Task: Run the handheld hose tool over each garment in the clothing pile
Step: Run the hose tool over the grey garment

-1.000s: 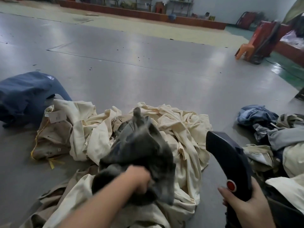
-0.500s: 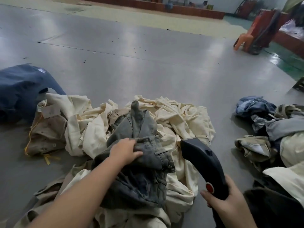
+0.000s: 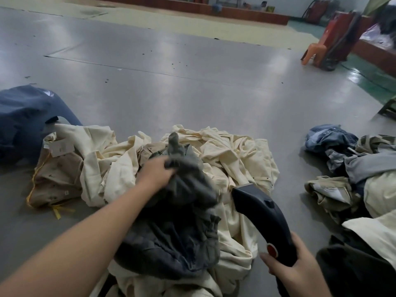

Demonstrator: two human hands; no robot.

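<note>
A pile of cream garments (image 3: 227, 159) lies on the grey floor in front of me, with a dark grey denim garment (image 3: 177, 228) spread on top. My left hand (image 3: 155, 173) grips the far upper part of the grey garment. My right hand (image 3: 293, 269) holds the dark handheld hose tool (image 3: 259, 213) by its handle, thumb beside the red button. The tool's flat head points at the cream cloth just right of the grey garment.
A navy garment (image 3: 25, 116) lies at the left. A tan garment (image 3: 57, 179) with a paper tag sits beside the pile. A second heap of mixed clothes (image 3: 353, 168) lies at the right. An orange plastic stool (image 3: 315, 52) and a red cart stand far right.
My left hand has slid up the grey garment, away from me, and taken hold of its upper part. The tool has moved left and forward toward the pile.
</note>
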